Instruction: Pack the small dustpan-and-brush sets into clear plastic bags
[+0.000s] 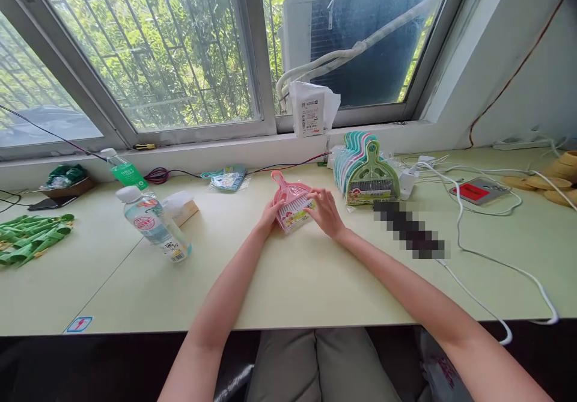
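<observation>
A small pink dustpan and brush set (pixel 292 196) in clear wrapping, with a printed label along its lower edge, is held just in front of me at the middle of the table. My left hand (pixel 269 214) grips its left side, the thumb lying over the front. At the right edge, my right hand (pixel 328 214) has its fingers bent and closed on the wrapping beside the label. Behind and to the right, several similar sets (pixel 372 170) in green, pink, white and teal stand in a row, the front one green.
Two bottles (pixel 153 225) and a tissue pack (pixel 181 208) stand to the left. A wrapped blue set (pixel 229 178) lies near the sill. Green pieces (pixel 33 237) are piled far left. White cables (pixel 460 222) and a grey-red box (pixel 480 191) lie right; a white package (pixel 311 110) leans at the window.
</observation>
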Demonstrator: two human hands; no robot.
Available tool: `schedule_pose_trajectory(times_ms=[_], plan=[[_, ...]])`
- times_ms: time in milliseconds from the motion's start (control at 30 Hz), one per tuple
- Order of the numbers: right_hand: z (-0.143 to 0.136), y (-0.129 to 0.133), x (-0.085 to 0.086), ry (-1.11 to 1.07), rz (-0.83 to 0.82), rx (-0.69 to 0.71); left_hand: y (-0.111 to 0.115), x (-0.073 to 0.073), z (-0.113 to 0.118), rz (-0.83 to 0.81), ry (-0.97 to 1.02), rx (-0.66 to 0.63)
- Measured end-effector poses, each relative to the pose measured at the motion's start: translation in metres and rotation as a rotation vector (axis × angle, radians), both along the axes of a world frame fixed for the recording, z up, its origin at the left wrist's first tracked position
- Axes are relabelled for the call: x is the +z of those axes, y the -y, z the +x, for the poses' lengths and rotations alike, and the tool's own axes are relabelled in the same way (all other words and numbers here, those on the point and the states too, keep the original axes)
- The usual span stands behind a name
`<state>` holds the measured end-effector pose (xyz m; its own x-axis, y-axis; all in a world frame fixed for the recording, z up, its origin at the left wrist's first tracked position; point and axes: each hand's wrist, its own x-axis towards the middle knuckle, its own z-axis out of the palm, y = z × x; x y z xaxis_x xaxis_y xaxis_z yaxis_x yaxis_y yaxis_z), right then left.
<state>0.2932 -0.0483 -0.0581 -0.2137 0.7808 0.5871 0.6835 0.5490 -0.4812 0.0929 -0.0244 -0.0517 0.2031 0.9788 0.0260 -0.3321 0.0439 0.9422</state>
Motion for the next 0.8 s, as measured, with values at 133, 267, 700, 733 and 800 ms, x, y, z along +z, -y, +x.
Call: schedule_pose_trajectory(times_ms=[133,267,700,733,800], plan=[[-0.011,0.006,-0.004,0.092,-0.227,0.169,-0.002,-0.004,-0.006,0.000,0.068,0.149],[-0.008,-0.003,-0.009,-0.229,-0.436,0.000,0.001,0.001,-0.015,-0.043,0.070,0.201],[0.020,-0.023,0.000,-0.986,-0.794,-0.033,0.007,0.004,0.009,-0.059,-0.018,0.185],[0.018,-0.022,0.002,-0.971,-0.809,-0.031,0.004,0.005,0.006,-0.075,-0.031,0.262],[0.009,-0.021,0.008,-0.947,-0.795,-0.022,-0.001,0.010,-0.003,-0.071,-0.044,0.345]])
